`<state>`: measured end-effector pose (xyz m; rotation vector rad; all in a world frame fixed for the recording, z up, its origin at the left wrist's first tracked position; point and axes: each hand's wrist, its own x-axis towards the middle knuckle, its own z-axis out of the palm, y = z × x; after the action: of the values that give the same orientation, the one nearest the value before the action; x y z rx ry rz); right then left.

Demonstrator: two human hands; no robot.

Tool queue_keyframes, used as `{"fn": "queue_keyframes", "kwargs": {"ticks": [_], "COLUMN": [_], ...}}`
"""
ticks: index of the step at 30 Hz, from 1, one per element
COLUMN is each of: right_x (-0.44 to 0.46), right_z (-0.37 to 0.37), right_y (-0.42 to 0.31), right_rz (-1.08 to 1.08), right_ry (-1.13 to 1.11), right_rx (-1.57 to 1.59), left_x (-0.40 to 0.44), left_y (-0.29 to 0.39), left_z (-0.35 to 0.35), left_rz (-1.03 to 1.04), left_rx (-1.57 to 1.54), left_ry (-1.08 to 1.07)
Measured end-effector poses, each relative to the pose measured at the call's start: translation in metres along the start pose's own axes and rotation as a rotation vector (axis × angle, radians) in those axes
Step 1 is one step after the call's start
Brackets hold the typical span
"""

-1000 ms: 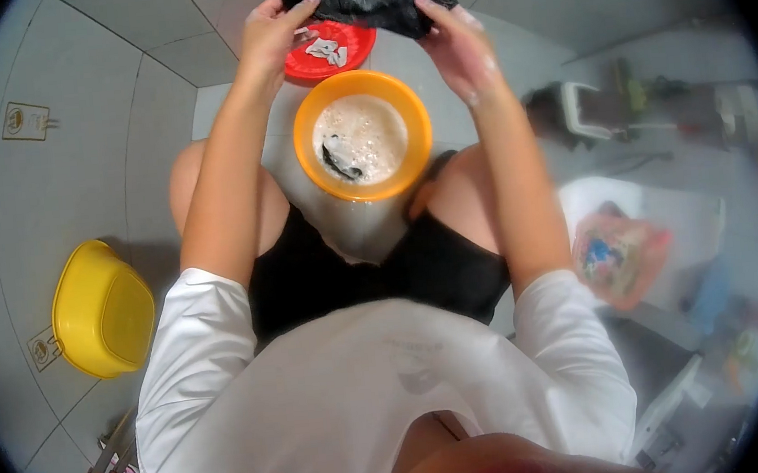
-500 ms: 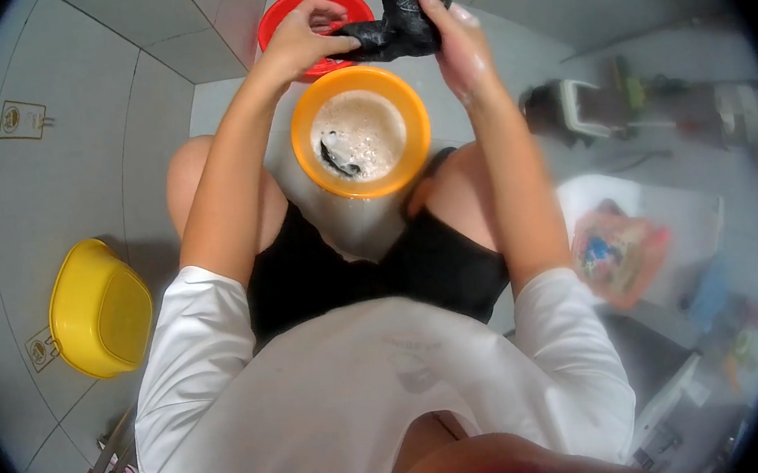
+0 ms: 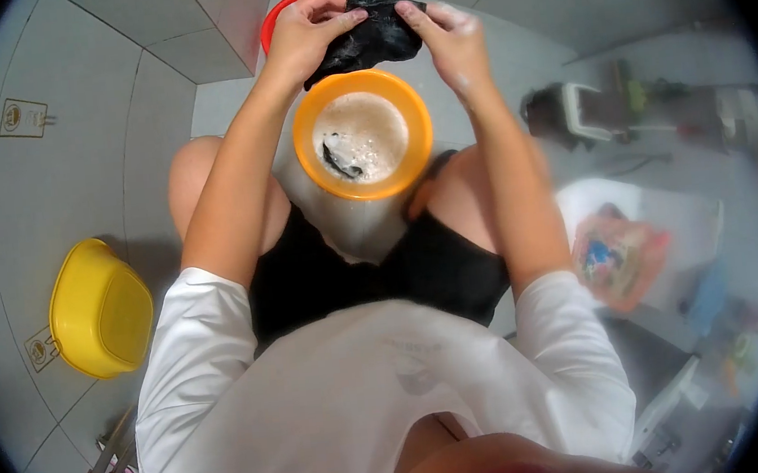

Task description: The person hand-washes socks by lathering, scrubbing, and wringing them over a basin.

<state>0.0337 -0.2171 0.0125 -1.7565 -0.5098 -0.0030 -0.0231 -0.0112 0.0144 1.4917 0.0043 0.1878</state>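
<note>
Holding one black cloth [image 3: 373,39] are two hands [image 3: 460,47].

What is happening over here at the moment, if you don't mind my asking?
A seated person holds a wet-looking black cloth up between the left hand and the right hand, gripping it near its upper edge. Just below it stands an orange basin of cloudy, foamy water, with another dark piece partly showing at the surface. Behind the cloth is a red basin, mostly hidden, so its contents cannot be made out.

Black cloth [image 3: 371,41], orange basin [image 3: 422,134], plain white shirt [image 3: 339,393]
</note>
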Motion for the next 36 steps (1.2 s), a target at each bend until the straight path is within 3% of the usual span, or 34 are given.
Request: {"fn": "queue_keyframes", "kwargs": {"ticks": [8,10,14,16,20,24,26,28,30,36], "right_x": [-0.002,-0.002,-0.001,-0.001,-0.002,-0.002,-0.001,-0.001,-0.002,-0.005], "right_z": [0.004,0.004,0.006,0.007,0.004,0.004,0.001,0.002,0.008,0.014], "right_y": [-0.014,-0.015,-0.009,-0.009,-0.016,-0.012,-0.006,-0.003,-0.001,-0.002], "right_rz": [-0.046,-0.037,-0.127,-0.185,-0.118,-0.141,-0.190,-0.240,-0.092,0.042], "right_ry": [-0.051,-0.068,-0.085,-0.091,-0.106,-0.134,-0.171,-0.211,-0.166,-0.168], "right_rx": [0.186,0.161,0.081,0.066,-0.007,-0.112,-0.090,-0.068,0.219,0.125], "left_x": [0.012,0.010,0.007,0.008,0.004,0.003,0.004,0.005,0.005,0.006], "left_y": [-0.016,-0.011,-0.003,-0.004,0.005,-0.005,-0.006,-0.004,-0.001,0.000], "left_z": [-0.008,-0.009,-0.011,-0.012,-0.012,-0.006,-0.006,-0.008,-0.006,-0.001], "left_rz": [0.192,0.149,0.099,-0.087,-0.211,-0.211,-0.236,-0.097,-0.013,0.198], "left_rx": [0.011,0.113,0.015,-0.222,-0.451,-0.168,-0.173,-0.059,-0.043,0.007], "left_ry": [-0.039,-0.023,-0.120,-0.160,-0.319,-0.189,-0.172,-0.134,-0.078,-0.081]}}
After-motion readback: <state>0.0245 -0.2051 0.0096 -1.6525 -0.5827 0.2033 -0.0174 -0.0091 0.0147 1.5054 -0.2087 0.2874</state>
